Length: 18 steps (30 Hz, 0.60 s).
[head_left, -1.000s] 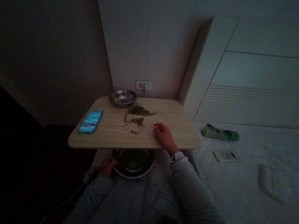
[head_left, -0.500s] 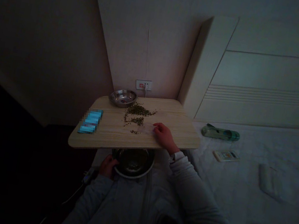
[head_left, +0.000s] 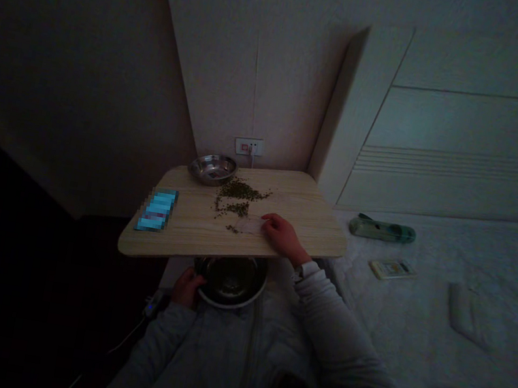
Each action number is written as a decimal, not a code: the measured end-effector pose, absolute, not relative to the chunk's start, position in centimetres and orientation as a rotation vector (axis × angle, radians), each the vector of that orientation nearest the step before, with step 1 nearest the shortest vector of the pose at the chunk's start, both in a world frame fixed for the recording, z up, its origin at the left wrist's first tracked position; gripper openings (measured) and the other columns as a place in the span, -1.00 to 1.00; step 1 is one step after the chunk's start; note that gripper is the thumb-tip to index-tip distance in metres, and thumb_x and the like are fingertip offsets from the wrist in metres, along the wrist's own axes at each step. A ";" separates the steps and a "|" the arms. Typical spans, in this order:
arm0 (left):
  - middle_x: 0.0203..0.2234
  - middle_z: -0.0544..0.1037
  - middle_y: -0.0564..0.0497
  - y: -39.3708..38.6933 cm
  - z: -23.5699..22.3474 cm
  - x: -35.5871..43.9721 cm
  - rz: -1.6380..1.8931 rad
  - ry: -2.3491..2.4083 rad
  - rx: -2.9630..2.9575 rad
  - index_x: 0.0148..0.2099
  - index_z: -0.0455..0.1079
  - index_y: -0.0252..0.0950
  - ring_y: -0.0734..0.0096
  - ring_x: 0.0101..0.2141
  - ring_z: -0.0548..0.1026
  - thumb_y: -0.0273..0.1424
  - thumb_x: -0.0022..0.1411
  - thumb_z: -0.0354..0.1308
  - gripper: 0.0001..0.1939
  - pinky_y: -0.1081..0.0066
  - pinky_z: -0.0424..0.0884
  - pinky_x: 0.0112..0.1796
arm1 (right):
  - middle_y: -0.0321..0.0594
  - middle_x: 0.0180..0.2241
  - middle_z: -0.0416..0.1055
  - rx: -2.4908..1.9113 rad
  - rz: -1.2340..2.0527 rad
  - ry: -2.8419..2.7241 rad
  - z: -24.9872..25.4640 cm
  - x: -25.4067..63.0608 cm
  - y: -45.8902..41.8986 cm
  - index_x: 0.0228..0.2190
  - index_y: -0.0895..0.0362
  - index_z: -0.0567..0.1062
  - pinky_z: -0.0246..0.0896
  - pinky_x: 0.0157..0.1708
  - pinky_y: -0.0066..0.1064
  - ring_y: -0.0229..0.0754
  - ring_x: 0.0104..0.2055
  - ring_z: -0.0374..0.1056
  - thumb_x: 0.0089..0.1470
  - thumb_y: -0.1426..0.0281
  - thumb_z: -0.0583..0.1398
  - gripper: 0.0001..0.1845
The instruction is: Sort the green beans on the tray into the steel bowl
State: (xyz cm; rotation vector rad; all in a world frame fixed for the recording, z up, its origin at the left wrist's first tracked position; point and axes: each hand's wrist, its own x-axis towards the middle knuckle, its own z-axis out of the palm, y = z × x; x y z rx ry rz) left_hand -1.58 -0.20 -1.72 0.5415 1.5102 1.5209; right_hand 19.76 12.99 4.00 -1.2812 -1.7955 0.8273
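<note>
Compared with half a second ago, the main change I can spot is the right hand (head_left: 283, 236): it's slid a touch left across the desk (head_left: 182, 234), and the clear plastic sheet (head_left: 251, 225) came along. The little near clump of dark green grains (head_left: 232, 229) looks nudged a hair left too, and it's now right by the sheet's edge. The big far heap (head_left: 240, 189) and the middle patch (head_left: 238, 208) look unchanged, so I'd say the grains are being worked in tiny bits, with loads left on the desk.

Right grip's narrow, fingertips pinching the sheet as far as I can tell. The left hand (head_left: 187, 288) hasn't budged, fingers hooked on the left rim of a basin (head_left: 226, 306) in the person's lap, under the desk's near edge.

Containers: the basin's dark inside with a shiny patch, too gloomy to say what's in there. The stainless steel bowl (head_left: 206, 179) sits far left, just beside the far heap; maybe something small at the bottom, maybe only reflections. No idea about the green see-through bottle (head_left: 382, 230) over right on the bed (head_left: 414, 333).
</note>
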 end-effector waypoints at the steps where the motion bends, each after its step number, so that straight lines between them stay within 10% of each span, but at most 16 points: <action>1: -0.74 0.37 0.14 -0.2 -1.7 -1.6 1.516 1.499 0.541 -0.63 0.31 -0.27 0.49 -0.62 0.29 -0.47 -0.38 0.16 -0.89 0.48 0.17 -0.56 | -0.32 -0.52 0.37 -1.270 0.829 -1.802 4.0 19.8 13.0 -0.25 0.17 0.47 0.11 -0.37 -0.45 -0.27 -0.44 0.25 -0.04 0.42 0.09 -0.72; 18: -0.75 0.34 0.15 -0.2 -1.8 -1.7 1.507 1.452 0.534 -0.63 0.31 -0.28 0.50 -0.62 0.29 -0.46 -0.38 0.17 -0.89 0.49 0.18 -0.56 | -0.32 -0.47 0.45 -1.128 0.966 -1.787 3.5 20.0 13.0 -0.26 0.16 0.48 0.15 -0.32 -0.45 -0.29 -0.41 0.29 -0.07 0.43 0.10 -0.71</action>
